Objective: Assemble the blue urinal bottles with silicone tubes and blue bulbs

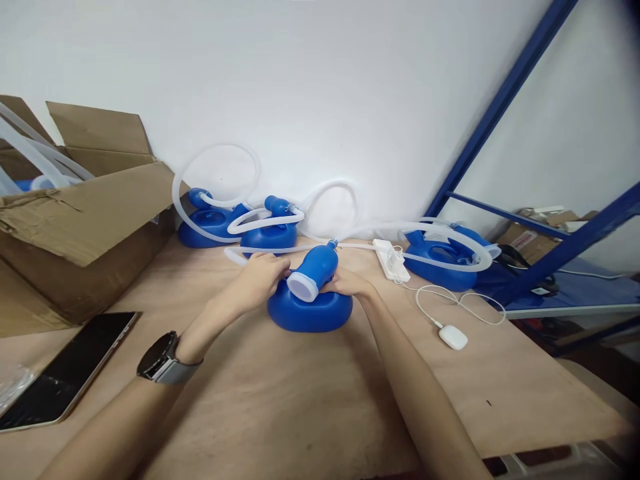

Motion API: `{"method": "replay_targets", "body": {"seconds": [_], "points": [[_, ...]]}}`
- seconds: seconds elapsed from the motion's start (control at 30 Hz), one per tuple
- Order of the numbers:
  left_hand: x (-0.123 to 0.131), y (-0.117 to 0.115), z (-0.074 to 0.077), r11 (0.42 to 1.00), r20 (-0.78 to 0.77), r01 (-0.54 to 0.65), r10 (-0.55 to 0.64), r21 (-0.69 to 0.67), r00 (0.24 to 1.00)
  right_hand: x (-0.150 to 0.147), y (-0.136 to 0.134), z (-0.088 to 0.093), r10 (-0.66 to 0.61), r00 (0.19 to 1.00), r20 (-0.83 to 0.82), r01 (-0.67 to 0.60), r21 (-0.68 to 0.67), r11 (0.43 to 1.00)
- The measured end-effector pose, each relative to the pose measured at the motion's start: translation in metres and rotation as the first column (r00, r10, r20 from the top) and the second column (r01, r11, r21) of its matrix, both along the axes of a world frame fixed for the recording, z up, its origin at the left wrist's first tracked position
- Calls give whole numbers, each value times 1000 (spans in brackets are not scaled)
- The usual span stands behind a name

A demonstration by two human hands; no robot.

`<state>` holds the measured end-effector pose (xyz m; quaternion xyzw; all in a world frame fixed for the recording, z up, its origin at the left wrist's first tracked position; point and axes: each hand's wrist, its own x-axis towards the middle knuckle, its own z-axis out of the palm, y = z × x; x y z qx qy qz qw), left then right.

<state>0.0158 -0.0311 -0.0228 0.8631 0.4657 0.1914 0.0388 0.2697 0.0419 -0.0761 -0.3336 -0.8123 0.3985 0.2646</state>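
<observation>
A blue plastic container [310, 312] with a white-capped neck [305, 285] sits on the wooden table [310, 400] in front of me. My left hand [257, 280] is closed on its left side, fingers curled by the neck. My right hand [347, 283] grips its right side, partly hidden behind the neck. A clear hose [280, 250] runs from the container's far end to the left. My left wrist wears a dark watch [163, 360].
Three more blue containers [270, 230] with looped clear hoses [440, 257] stand along the white wall. An open cardboard box [75, 220] is at left, a phone [70, 370] lies at front left. A white power strip [390, 260] and white earbud case [453, 337] lie at right. Blue shelf frame [525, 220] stands at right.
</observation>
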Motion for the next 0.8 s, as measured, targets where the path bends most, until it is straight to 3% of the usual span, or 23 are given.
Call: {"method": "replay_targets", "body": {"seconds": [0.13, 0.2, 0.3, 0.37, 0.47, 0.8], "points": [[-8, 0, 11, 995, 88, 76, -70, -62, 994, 2, 0, 0, -1, 1000, 7, 2, -59, 998], [-13, -1, 14, 980, 281, 118, -69, -161, 957, 5, 1, 1, 8, 1000, 7, -7, -83, 996], [-15, -2, 15, 923, 633, 203, 55, -327, 772, 9, 2, 3, 24, 1000, 7, -23, -114, 993], [-11, -2, 14, 908, 752, 208, 154, -363, 641, 11, 2, 3, 25, 1000, 10, -23, -126, 992], [1, -2, 8, 923, 822, 156, 225, -352, 523, 12, 2, 4, 19, 1000, 19, -16, -130, 991], [23, -11, -7, 967, 926, 35, 232, -254, 298, 13, 2, 5, 31, 999, 40, -26, -109, 994]]}}
